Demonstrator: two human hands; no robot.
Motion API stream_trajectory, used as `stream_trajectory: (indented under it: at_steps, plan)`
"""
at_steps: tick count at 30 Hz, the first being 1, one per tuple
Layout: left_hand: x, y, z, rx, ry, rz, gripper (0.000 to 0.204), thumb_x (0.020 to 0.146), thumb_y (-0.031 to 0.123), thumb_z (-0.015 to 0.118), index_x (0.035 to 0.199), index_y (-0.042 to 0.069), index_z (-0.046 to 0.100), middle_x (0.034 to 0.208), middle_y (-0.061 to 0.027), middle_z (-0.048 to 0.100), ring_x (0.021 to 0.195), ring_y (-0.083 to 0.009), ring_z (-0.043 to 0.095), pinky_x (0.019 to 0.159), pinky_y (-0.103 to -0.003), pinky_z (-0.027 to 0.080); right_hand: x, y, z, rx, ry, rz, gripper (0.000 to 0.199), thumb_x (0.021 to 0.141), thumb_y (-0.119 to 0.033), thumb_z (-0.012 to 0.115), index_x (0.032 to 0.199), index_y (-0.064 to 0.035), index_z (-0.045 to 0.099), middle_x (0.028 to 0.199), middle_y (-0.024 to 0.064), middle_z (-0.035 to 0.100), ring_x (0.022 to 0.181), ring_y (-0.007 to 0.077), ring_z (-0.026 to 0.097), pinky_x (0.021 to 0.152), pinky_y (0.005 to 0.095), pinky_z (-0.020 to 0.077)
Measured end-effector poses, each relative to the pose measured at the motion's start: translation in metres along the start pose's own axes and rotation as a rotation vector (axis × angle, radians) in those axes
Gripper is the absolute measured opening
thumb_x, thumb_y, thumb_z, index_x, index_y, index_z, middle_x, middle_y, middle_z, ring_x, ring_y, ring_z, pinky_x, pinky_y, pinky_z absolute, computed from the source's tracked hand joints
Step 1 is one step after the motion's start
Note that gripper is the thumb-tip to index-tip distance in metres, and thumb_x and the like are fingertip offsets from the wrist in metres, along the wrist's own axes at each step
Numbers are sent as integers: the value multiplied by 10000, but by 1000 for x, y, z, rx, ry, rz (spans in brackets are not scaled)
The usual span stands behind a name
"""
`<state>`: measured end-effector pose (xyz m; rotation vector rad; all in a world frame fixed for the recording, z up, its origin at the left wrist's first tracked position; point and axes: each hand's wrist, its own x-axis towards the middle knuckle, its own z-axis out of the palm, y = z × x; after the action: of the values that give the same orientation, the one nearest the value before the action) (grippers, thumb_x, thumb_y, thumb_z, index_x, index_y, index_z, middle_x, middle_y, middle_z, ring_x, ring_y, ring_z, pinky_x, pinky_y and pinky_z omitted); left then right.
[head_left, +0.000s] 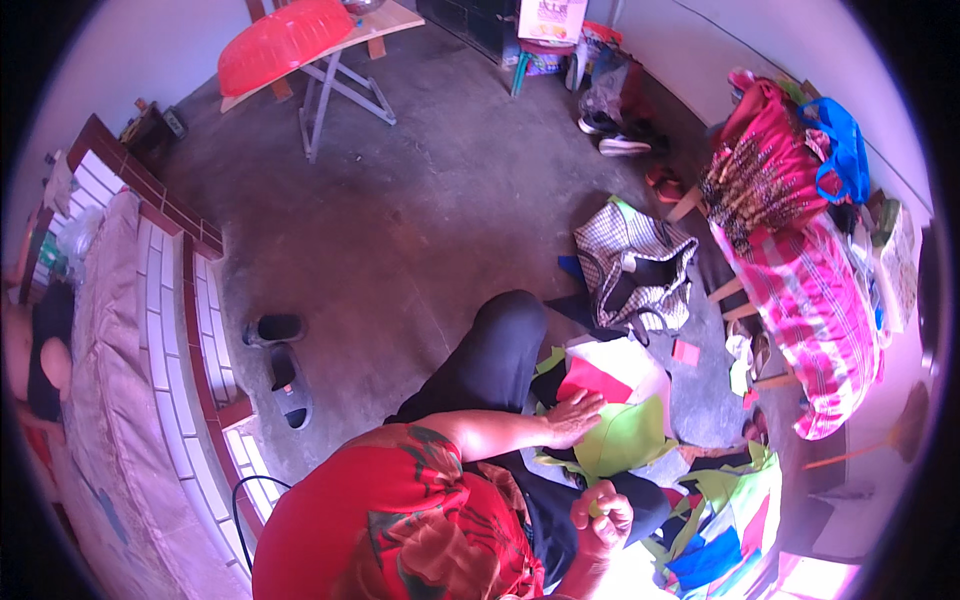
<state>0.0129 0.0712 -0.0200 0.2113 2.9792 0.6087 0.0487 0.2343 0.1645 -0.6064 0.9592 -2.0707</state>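
- The lower edge of the view cuts off the right forearm, which is washed out by glare; the dark fisheye rim crops another person (45, 365) at the far left.
- A shiny round metal bowl (362, 4) is cut by the top edge, near the upturned red plastic basin (285, 45) on the wooden surface (392, 22) with crossed grey legs.
- The left hand (575, 418) has its grip apart: palm down and flat, fingers extended, touching a red cloth piece (610, 388) and the near edge of a lime-green cloth piece (625, 440).
- The right hand (603, 515) has its grip together, fingers curled toward the palm. A small yellow-green bit (597, 508) shows there, too small to name; whether it is held or worn, I cannot tell.
- The red and lime-green pieces lie between the black-trousered left knee (512, 318) and the right knee; what bears them underneath is hidden.
- A jumbled heap of green, blue, black and red cloth scraps (715, 540) spreads beyond the right knee, its lower part lost in glare.
- A black-and-white checked fabric bag (610, 240) lies slumped on the grey concrete floor (400, 220), toward its right edge; its dark inside is hard to read.
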Motion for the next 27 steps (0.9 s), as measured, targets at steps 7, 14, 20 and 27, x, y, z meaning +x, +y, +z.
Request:
stream_trajectory:
  at_steps: [7, 14, 20, 27]
  plan:
    - [7, -24, 61, -55, 386, 95, 493, 696, 239, 649, 1132, 28, 557, 1398, -201, 397, 1341, -361, 327, 1118, -526, 211, 89, -56, 61, 39, -477, 15, 238, 782, -117, 718, 923, 68, 664, 900, 262, 614, 633, 240, 609, 546, 324, 492]
    - [2, -9, 5, -117, 135, 18, 548, 784, 271, 638, 1256, 30, 500, 1467, -151, 315, 1408, -271, 203, 1149, -463, 124, 95, -67, 87, 123, -505, 6, 86, 887, -149, 610, 897, -67, 588, 785, 315, 643, 391, 218, 539, 322, 281, 368]
    - [1, -10, 8, -141, 115, -7, 580, 773, 253, 599, 1293, 25, 480, 1481, -143, 304, 1412, -264, 194, 1151, -455, 101, 124, -47, 97, 266, -657, 8, 109, 859, -122, 649, 866, -39, 579, 795, 283, 651, 437, 223, 565, 351, 279, 395]
    - [-1, -11, 3, -148, 112, -20, 585, 753, 244, 616, 1285, 29, 500, 1486, -135, 296, 1414, -258, 194, 1158, -460, 100, 150, -29, 119, 341, -764, 50, 112, 861, -115, 645, 863, -30, 573, 801, 268, 648, 441, 199, 547, 379, 276, 403]
